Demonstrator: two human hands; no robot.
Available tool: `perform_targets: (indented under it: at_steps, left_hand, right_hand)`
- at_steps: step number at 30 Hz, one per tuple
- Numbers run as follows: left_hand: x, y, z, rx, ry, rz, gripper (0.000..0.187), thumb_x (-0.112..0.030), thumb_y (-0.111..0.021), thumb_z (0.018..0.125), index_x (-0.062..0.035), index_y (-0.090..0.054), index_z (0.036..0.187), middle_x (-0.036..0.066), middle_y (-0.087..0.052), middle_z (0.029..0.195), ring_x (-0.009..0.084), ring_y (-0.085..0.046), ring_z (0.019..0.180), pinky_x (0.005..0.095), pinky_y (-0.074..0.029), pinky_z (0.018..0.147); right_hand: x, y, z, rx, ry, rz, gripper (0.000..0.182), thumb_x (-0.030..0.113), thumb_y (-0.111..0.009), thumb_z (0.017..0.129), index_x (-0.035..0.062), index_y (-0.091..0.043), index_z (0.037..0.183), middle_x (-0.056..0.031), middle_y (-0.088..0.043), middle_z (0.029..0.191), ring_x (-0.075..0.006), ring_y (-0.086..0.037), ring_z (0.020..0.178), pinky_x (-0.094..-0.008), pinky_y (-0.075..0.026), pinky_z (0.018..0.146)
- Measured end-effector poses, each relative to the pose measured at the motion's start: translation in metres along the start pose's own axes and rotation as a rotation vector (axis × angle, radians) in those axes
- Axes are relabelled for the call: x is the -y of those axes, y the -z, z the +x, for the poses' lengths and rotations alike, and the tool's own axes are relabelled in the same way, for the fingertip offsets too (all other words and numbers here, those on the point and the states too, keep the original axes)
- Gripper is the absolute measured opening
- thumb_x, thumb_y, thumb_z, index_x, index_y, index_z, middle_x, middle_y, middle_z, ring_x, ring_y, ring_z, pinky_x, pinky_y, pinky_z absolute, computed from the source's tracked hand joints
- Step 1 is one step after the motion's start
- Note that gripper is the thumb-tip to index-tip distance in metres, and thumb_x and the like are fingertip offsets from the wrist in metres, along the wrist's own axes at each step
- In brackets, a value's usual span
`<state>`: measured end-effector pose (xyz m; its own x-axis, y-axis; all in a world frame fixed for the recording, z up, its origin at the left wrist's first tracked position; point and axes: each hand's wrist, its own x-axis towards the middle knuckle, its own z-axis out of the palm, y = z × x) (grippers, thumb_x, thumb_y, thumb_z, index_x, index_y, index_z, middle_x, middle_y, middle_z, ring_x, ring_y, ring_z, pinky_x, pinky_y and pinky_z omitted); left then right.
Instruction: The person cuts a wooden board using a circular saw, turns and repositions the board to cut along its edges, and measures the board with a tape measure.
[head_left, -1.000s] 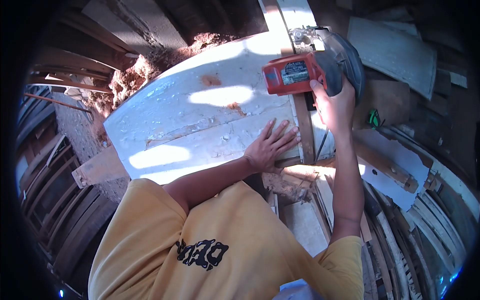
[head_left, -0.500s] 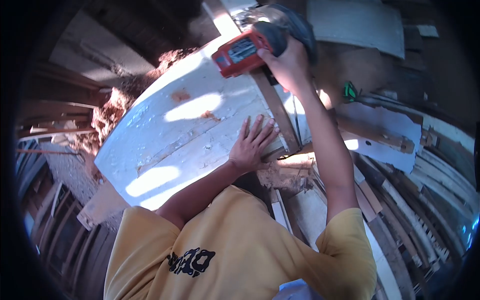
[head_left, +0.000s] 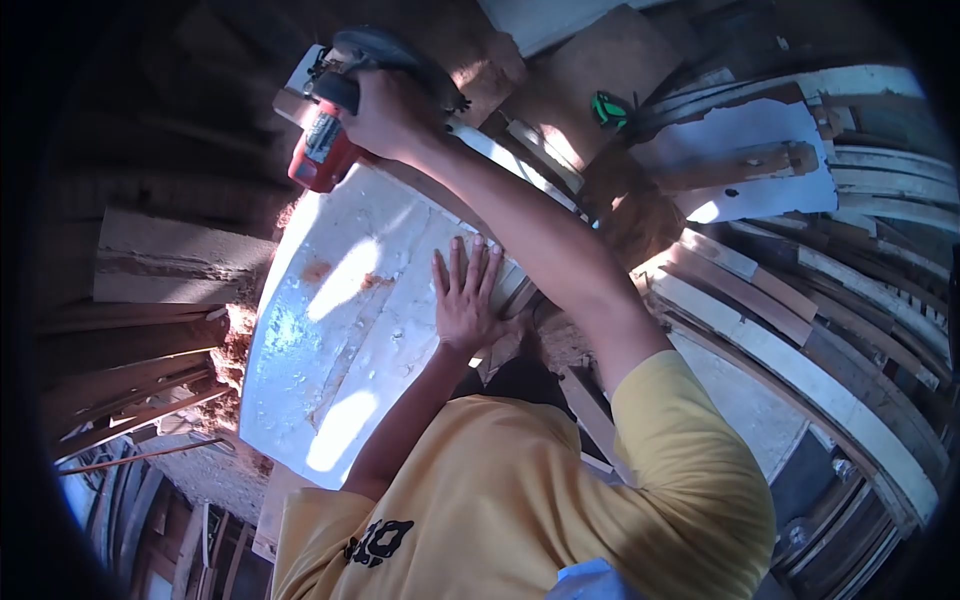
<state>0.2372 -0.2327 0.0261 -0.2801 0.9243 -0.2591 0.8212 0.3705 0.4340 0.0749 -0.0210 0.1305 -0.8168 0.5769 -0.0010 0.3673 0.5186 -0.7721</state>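
My right hand is wrapped round the handle of a circular saw, which has a red battery end and a dark round guard. The saw sits at the far end of a pale, scuffed board with a curved left edge. Its blade is hidden from me. My left hand lies flat on the board near its right edge, fingers spread. A narrow wood piece sticks out just beyond the saw.
Sawdust is heaped along the board's left side. A green-and-black object lies on the ground at the upper right. Several long wooden strips are stacked to the right, near a torn white sheet.
The saw in my right hand has moved forward and left to the board's far end. My left hand stays flat on the board. The view has turned.
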Motion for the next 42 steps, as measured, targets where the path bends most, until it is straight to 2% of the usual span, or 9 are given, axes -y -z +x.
perform_targets:
  at_steps: [6,11,18,22,34,37,39,41,42]
  left_hand:
    - [-0.003,0.003,0.000,-0.059,-0.016,0.036,0.123,-0.075,-0.075,0.067,-0.0137,-0.032,0.165,0.015,-0.023,0.174,0.0425,-0.007,0.162,0.0658,0.001,0.129]
    - [-0.005,-0.005,-0.001,-0.159,-0.073,0.106,0.126,-0.083,-0.067,0.071,-0.0107,-0.028,0.167,0.019,-0.023,0.173,0.0458,-0.009,0.161,0.0662,-0.001,0.128]
    - [-0.006,-0.022,0.003,-0.221,-0.121,0.230,0.128,-0.093,-0.053,0.077,-0.0068,-0.023,0.167,0.022,-0.019,0.174,0.0474,-0.007,0.161,0.0674,-0.001,0.127]
    - [-0.007,-0.032,0.011,-0.268,-0.200,0.320,0.126,-0.093,-0.048,0.082,-0.0066,-0.016,0.168,0.026,-0.018,0.172,0.0492,-0.009,0.160,0.0716,-0.009,0.125]
    - [0.002,-0.023,0.002,0.037,-0.154,0.438,0.136,-0.085,-0.065,0.078,-0.0166,0.009,0.169,0.028,0.001,0.173,0.0575,-0.002,0.157,0.0746,-0.011,0.123]
    - [0.049,-0.027,-0.046,0.126,-0.030,0.457,0.141,-0.086,-0.068,0.074,-0.0164,0.010,0.169,0.029,0.004,0.173,0.0577,-0.001,0.157,0.0738,-0.011,0.123]
    - [0.079,-0.023,-0.087,0.147,0.071,0.447,0.150,-0.081,-0.077,0.066,-0.0168,0.011,0.169,0.030,0.006,0.172,0.0587,0.000,0.156,0.0725,-0.011,0.123]
    - [0.126,-0.014,-0.145,0.065,-0.012,0.494,0.134,-0.064,-0.086,0.068,-0.0020,-0.017,0.165,0.028,-0.026,0.165,0.0536,-0.030,0.149,0.0634,-0.027,0.121]
    - [0.109,-0.011,-0.129,0.140,-0.045,0.525,0.124,-0.061,-0.087,0.067,-0.0014,-0.029,0.159,0.026,-0.038,0.157,0.0506,-0.040,0.142,0.0614,-0.033,0.117]
  right_hand:
    - [-0.043,0.097,-0.097,-0.314,0.139,0.162,0.043,0.021,-0.079,0.082,-0.0031,-0.072,0.118,-0.0280,-0.075,0.102,-0.0404,-0.075,0.099,-0.0445,-0.059,0.090]
    - [-0.079,0.212,-0.254,-0.489,-0.191,0.068,0.035,0.019,-0.078,0.090,-0.0024,-0.070,0.117,-0.0185,-0.077,0.101,-0.0279,-0.077,0.096,-0.0373,-0.057,0.088]
    - [-0.158,0.305,-0.468,-0.541,-0.734,-0.419,0.039,0.009,-0.072,0.087,-0.0059,-0.067,0.123,-0.0263,-0.074,0.111,-0.0417,-0.073,0.107,-0.0453,-0.055,0.094]
    - [-0.254,0.337,-0.525,-0.389,-1.044,-0.311,0.038,0.008,-0.073,0.085,-0.0049,-0.068,0.121,-0.0295,-0.073,0.105,-0.0452,-0.071,0.104,-0.0473,-0.057,0.091]
    - [-0.717,0.235,-0.459,0.091,-1.016,-0.537,0.038,0.025,-0.074,0.092,0.0067,-0.066,0.124,-0.0257,-0.074,0.106,-0.0430,-0.072,0.104,-0.0549,-0.058,0.091]
    - [-0.843,0.174,-0.468,-0.122,-0.710,-0.497,0.027,0.020,-0.067,0.096,0.0081,-0.068,0.120,-0.0205,-0.075,0.093,-0.0415,-0.073,0.095,-0.0506,-0.059,0.084]
    - [-0.898,0.151,-0.458,0.082,-0.650,-0.627,0.035,0.025,-0.070,0.091,0.0093,-0.067,0.122,-0.0194,-0.073,0.095,-0.0406,-0.073,0.095,-0.0498,-0.059,0.084]
    - [-0.919,0.131,-0.449,0.234,-0.597,-0.792,0.058,0.036,-0.078,0.080,0.0097,-0.061,0.129,-0.0167,-0.072,0.109,-0.0370,-0.072,0.104,-0.0511,-0.057,0.087]
    - [-0.979,0.108,-0.476,-0.030,-0.206,-0.925,0.051,0.036,-0.076,0.083,0.0100,-0.063,0.124,-0.0137,-0.070,0.099,-0.0335,-0.072,0.094,-0.0476,-0.056,0.081]
